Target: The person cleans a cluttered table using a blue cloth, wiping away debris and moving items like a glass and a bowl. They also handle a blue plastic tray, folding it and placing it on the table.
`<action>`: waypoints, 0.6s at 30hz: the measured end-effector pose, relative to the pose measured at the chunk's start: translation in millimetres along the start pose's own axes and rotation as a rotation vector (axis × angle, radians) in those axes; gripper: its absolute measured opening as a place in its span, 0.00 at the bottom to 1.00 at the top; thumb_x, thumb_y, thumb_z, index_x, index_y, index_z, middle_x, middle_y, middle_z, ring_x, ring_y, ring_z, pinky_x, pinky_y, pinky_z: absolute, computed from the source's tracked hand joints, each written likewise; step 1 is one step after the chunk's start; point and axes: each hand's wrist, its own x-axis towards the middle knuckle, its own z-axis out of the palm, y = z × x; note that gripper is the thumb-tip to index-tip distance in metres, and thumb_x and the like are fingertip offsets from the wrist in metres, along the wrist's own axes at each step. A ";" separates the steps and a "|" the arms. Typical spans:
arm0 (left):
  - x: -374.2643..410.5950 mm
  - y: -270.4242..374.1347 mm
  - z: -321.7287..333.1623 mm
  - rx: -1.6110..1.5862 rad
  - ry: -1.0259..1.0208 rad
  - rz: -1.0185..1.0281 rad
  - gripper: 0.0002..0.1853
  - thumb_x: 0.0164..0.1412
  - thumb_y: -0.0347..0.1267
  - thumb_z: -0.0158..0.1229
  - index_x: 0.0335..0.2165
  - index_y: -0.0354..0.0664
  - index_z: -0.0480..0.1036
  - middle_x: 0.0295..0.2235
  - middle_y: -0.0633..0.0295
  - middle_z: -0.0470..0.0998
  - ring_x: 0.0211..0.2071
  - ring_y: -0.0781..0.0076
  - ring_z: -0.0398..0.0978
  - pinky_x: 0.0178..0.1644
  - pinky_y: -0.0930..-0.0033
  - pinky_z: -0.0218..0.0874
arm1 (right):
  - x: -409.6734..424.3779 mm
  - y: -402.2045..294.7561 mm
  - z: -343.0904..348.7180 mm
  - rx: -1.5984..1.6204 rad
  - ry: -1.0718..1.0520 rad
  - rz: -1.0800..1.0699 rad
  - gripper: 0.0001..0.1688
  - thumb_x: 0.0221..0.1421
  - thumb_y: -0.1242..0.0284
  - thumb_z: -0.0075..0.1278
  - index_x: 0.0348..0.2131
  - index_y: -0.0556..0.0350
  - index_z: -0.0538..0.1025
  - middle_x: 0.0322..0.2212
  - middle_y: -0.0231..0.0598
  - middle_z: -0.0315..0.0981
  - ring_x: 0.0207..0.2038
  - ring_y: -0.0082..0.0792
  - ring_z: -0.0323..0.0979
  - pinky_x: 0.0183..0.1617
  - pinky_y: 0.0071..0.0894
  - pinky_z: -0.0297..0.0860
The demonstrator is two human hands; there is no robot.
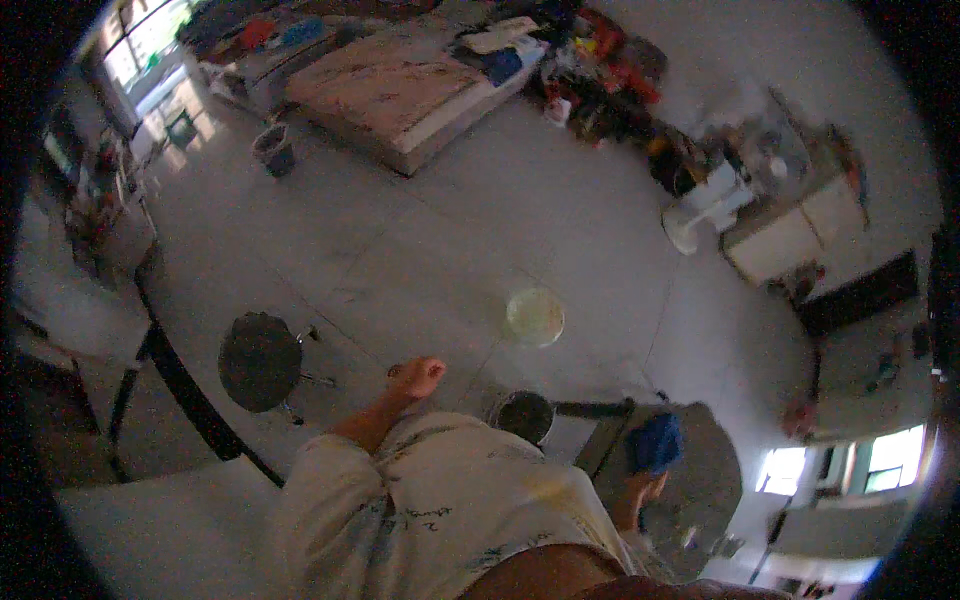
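Observation:
My right hand (646, 487) is at the lower right, gripping a bunched dark blue cloth (656, 442). Both are seen against a grey-brown rounded surface (701, 472). My left hand (420, 376) hangs in front of my pale shirt (457, 487), its fingers curled in and nothing visible in them. Between the two hands, close to my body, is a round container (525, 417) with a dark inside. Beyond it a round pale yellow-green basin or bucket (535, 317) stands on the floor. The picture is dim and blurred.
A round black stool (260, 362) with metal legs stands to the left. Farther off are a small bin (275, 152) and a low bed or mattress (390, 90). Piled belongings (607, 82) and pale boxes (795, 225) line the right side. A white table (82, 322) is far left.

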 end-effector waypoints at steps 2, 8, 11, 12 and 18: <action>12.0 -18.6 -18.2 0.049 -0.029 -0.025 0.10 0.51 0.30 0.52 0.18 0.39 0.64 0.19 0.53 0.70 0.22 0.59 0.70 0.25 0.63 0.59 | -9.9 -46.0 -9.2 0.035 -0.040 -0.112 0.32 0.50 0.56 0.41 0.54 0.33 0.51 0.45 0.54 0.60 0.45 0.53 0.62 0.44 0.50 0.63; 32.6 -65.4 -95.3 0.093 0.247 0.126 0.06 0.48 0.29 0.54 0.20 0.41 0.64 0.19 0.55 0.70 0.24 0.55 0.70 0.30 0.60 0.62 | -28.4 -228.6 -30.7 0.192 -0.289 -0.487 0.28 0.50 0.57 0.41 0.50 0.36 0.54 0.43 0.52 0.62 0.43 0.52 0.63 0.43 0.49 0.63; 30.2 -93.7 -113.2 0.198 0.281 -0.148 0.04 0.49 0.30 0.53 0.23 0.41 0.67 0.21 0.57 0.72 0.25 0.55 0.71 0.32 0.59 0.62 | -31.5 -317.3 -38.6 0.247 -0.389 -0.643 0.26 0.50 0.58 0.42 0.48 0.37 0.56 0.42 0.52 0.62 0.42 0.51 0.64 0.43 0.49 0.63; 29.3 -101.8 -123.8 0.238 0.191 -0.140 0.04 0.50 0.30 0.53 0.24 0.42 0.69 0.22 0.56 0.73 0.26 0.55 0.71 0.33 0.59 0.62 | -31.7 -347.4 -42.9 0.256 -0.415 -0.697 0.26 0.50 0.58 0.42 0.48 0.38 0.57 0.42 0.51 0.63 0.42 0.51 0.64 0.43 0.49 0.64; 8.7 -118.3 -169.8 0.155 0.340 -0.527 0.09 0.53 0.34 0.51 0.30 0.43 0.74 0.26 0.54 0.75 0.28 0.56 0.73 0.33 0.60 0.63 | -47.0 -490.1 -38.4 0.231 -0.567 -0.934 0.22 0.49 0.59 0.42 0.45 0.40 0.61 0.40 0.50 0.64 0.41 0.50 0.65 0.42 0.49 0.64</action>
